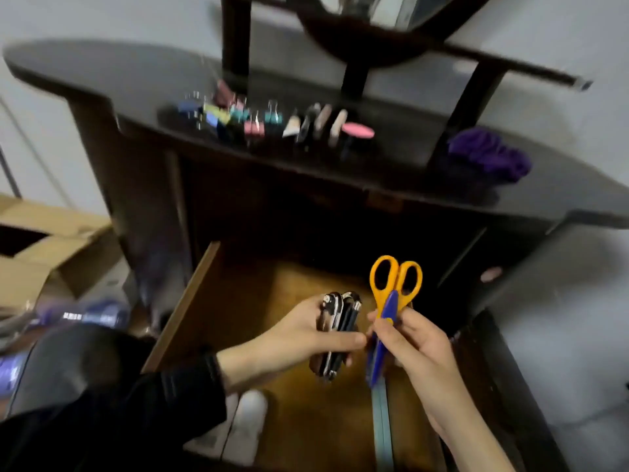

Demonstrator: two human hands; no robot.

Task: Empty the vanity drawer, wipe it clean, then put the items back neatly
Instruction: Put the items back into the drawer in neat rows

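Orange scissors (391, 306), where are they sitting?
— Above the open drawer (183, 308): my right hand (418, 342) is pinching them by the blue sheath, and my left hand (299, 338), just beside it, is gripping a dark bundle (337, 321).
— Emptying or refilling?
— Emptying, I'm judging; clips (238, 117) are lying on the counter (578, 199) behind the drawer. Next I'm needing a bare counter spot for setting both down.

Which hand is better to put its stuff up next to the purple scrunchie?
Probably the right hand: it holds the scissors on the scrunchie side. The left hand, gripping black items, sits farther left, under the binder clips.
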